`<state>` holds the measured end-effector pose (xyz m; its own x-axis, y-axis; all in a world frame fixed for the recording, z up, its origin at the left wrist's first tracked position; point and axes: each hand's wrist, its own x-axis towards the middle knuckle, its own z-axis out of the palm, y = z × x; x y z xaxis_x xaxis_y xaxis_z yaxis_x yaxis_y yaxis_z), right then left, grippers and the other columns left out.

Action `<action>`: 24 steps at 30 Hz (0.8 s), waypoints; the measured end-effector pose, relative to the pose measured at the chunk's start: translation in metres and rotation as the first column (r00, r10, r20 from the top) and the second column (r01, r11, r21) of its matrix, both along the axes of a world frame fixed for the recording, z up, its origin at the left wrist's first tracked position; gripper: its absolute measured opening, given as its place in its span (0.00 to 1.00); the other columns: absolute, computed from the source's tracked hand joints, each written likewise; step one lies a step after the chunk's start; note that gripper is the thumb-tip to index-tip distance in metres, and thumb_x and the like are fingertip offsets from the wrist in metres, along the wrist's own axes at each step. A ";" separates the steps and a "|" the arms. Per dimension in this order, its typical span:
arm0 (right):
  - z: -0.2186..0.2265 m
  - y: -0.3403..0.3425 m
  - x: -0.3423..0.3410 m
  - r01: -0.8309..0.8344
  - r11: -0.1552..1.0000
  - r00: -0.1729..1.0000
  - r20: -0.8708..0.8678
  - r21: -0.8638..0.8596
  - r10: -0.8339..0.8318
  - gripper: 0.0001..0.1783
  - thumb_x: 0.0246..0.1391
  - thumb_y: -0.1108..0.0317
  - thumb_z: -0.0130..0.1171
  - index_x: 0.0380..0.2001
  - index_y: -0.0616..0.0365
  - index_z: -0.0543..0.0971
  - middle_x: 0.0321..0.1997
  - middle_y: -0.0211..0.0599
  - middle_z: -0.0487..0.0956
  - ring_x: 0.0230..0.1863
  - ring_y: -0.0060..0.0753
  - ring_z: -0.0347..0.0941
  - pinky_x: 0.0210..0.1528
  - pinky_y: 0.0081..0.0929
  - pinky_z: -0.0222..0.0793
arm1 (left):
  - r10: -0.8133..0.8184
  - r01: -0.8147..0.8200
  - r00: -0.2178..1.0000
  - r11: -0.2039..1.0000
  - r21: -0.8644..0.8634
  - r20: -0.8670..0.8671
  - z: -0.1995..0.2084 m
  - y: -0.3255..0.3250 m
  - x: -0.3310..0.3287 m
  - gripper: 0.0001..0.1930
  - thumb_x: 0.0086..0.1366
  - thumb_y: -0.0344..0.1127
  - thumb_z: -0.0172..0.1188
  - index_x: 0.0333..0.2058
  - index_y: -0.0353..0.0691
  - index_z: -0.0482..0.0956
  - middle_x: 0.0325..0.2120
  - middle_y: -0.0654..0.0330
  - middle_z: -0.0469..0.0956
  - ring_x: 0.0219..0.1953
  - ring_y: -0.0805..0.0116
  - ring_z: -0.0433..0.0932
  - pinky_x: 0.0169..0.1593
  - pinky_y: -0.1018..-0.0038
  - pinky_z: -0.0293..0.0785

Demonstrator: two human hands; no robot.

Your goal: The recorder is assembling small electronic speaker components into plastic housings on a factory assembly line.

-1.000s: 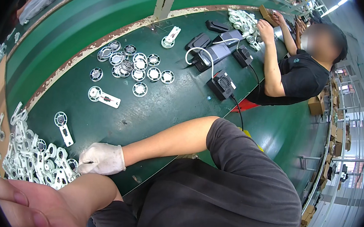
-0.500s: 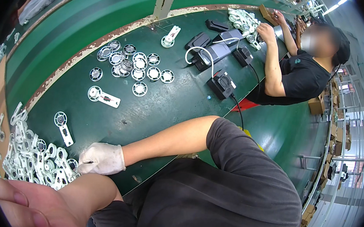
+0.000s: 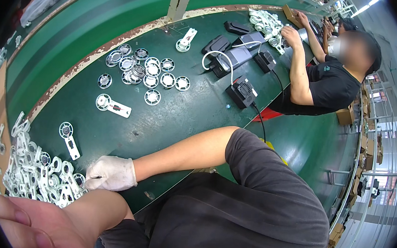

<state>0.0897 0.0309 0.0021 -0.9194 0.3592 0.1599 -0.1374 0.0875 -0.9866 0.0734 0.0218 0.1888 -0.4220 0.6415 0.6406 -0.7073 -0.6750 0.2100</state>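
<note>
My right hand, in a white glove, rests closed at the table's near edge, beside a heap of white arm-shaped plastic parts with ring ends. Whatever its folded fingers may hold is hidden. Close to the camera at the lower left, my bare left hand has its fingers curled in over the palm. Part of it is cut off by the picture's rim, and its grip is out of sight. Just beyond the glove lies a white arm with a spoked round wheel. Another such arm lies farther off.
Several loose spoked discs lie mid-table, with one white arm behind them. Black power tools or battery units with cables stand to the right. A co-worker handles more white parts there. A metal post rises at the far edge.
The co-worker's farther hand has shifted slightly left toward the small carton, and the nearer hand has moved a little. My own hands and the parts around them stay where they were.
</note>
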 end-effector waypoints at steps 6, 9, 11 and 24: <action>-0.001 0.002 0.004 0.000 1.000 1.000 0.006 0.013 0.000 0.15 0.56 0.62 0.55 0.25 0.63 0.79 0.26 0.45 0.78 0.29 0.43 0.75 0.34 0.34 0.69 | -0.122 0.122 0.990 0.993 -0.001 0.071 -0.002 -0.001 0.007 0.06 0.65 0.26 0.46 0.39 0.36 0.71 0.22 0.66 0.67 0.18 0.81 0.63 0.20 0.81 0.59; 0.001 0.004 0.007 0.015 1.000 1.000 0.008 0.010 -0.015 0.15 0.56 0.62 0.54 0.24 0.63 0.79 0.26 0.46 0.77 0.30 0.43 0.75 0.34 0.35 0.69 | -0.181 0.182 0.978 0.983 0.003 0.107 -0.002 0.000 0.011 0.07 0.65 0.26 0.46 0.39 0.36 0.72 0.22 0.66 0.67 0.18 0.81 0.64 0.20 0.80 0.60; 0.001 0.006 0.006 0.002 0.999 1.000 0.018 0.050 -0.003 0.15 0.56 0.61 0.54 0.25 0.63 0.79 0.27 0.46 0.77 0.31 0.45 0.75 0.36 0.35 0.69 | -0.208 0.209 0.970 0.978 0.001 0.125 -0.003 0.001 0.011 0.07 0.65 0.25 0.47 0.39 0.36 0.72 0.23 0.66 0.68 0.19 0.81 0.64 0.20 0.80 0.60; -0.112 0.047 0.033 -0.228 0.970 0.959 0.153 -0.083 0.238 0.15 0.60 0.68 0.50 0.45 0.69 0.76 0.44 0.45 0.79 0.46 0.32 0.74 0.51 0.30 0.68 | 0.958 -0.986 0.144 0.161 0.049 -0.249 -0.041 -0.006 -0.065 0.09 0.61 0.25 0.49 0.40 0.37 0.73 0.22 0.65 0.70 0.17 0.78 0.67 0.19 0.77 0.56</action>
<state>0.1224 0.0783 -0.1100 -0.9905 0.1366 -0.0130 0.0141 0.0076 -0.9999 0.0088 0.0157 0.1481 -0.6374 -0.1481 0.7562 0.5821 -0.7356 0.3466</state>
